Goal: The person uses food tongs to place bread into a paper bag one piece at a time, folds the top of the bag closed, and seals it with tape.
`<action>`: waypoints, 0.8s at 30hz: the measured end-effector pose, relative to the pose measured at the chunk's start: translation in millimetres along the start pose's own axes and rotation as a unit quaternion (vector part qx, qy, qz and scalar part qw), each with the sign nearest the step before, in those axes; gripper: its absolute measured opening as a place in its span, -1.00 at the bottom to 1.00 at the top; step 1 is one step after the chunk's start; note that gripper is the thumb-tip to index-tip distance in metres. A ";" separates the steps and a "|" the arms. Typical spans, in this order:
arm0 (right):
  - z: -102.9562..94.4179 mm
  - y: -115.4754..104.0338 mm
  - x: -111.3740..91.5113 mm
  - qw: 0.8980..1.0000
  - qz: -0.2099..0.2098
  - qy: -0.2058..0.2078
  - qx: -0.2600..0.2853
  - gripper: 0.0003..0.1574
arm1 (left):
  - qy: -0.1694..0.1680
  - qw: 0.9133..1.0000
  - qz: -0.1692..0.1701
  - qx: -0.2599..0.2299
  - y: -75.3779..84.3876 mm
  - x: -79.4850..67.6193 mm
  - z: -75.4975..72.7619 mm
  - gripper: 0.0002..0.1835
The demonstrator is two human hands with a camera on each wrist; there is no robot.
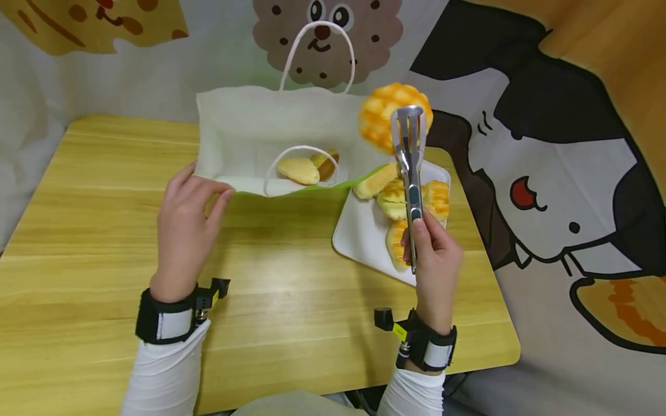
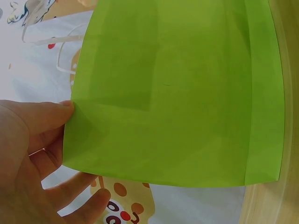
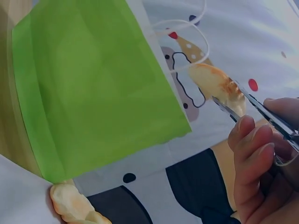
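Note:
My left hand (image 1: 189, 214) pinches the near left corner of a paper bag (image 1: 234, 115), white inside and green outside. Thumb and fingers meet on the bag's rim in the left wrist view, where its green side (image 2: 173, 93) fills most of the picture. My right hand (image 1: 437, 254) holds metal tongs (image 1: 413, 179). Between the tongs' tips is a round golden bun (image 1: 377, 115) with a grid-scored top, raised beside the bag's right end. In the right wrist view the bun (image 3: 212, 84) appears edge-on, higher than the bag's rim. Two bread pieces (image 1: 299, 170) lie inside the bag.
A white tray (image 1: 359, 231) on the right of the wooden table (image 1: 281, 323) carries several bread pieces (image 1: 392, 199), partly under the tongs and right hand. Two white rope handles (image 1: 354, 63) stand up from the bag. Behind the table hangs a cloth with cartoon prints (image 1: 562, 190).

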State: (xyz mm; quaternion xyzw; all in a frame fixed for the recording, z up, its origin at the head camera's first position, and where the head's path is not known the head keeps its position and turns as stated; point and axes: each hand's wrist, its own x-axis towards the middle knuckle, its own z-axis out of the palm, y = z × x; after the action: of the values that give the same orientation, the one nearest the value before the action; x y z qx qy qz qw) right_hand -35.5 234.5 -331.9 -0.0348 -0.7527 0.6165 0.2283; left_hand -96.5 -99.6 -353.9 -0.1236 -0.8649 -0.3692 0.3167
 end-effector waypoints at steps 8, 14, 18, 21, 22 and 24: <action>12.5 1.6 -3.4 0.997 0.008 -0.036 -0.061 -0.65 | 0.006 1.000 0.007 -0.007 0.3 -0.6 -1.5 -0.87; 16.3 0.8 -0.1 0.991 -0.025 -0.076 -0.110 -0.65 | 0.008 1.000 0.008 0.000 -0.6 -0.9 -5.8 -0.88; 17.2 -4.3 5.1 0.975 -0.068 -0.108 -0.184 -0.65 | 0.005 1.000 0.014 0.007 -1.3 -1.4 -6.5 -0.88; 18.1 -10.0 10.2 0.949 -0.108 -0.119 -0.271 -0.63 | -0.001 1.000 0.015 0.009 -1.9 -2.6 -5.7 -0.87; 18.6 -12.2 11.8 0.941 -0.117 -0.122 -0.294 -0.61 | -0.002 1.000 0.015 0.010 -1.9 -3.2 -5.6 -0.88; 20.3 -16.4 15.7 0.928 -0.126 -0.131 -0.325 -0.58 | -0.003 1.000 0.015 0.012 -2.0 -4.5 -5.7 -0.88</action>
State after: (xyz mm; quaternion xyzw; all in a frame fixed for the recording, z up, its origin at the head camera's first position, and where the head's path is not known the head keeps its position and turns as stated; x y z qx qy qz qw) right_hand -53.6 217.4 -314.4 0.0693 -0.9331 0.3036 0.1796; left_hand -91.3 -105.0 -354.9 -0.1338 -0.8682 -0.3541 0.3207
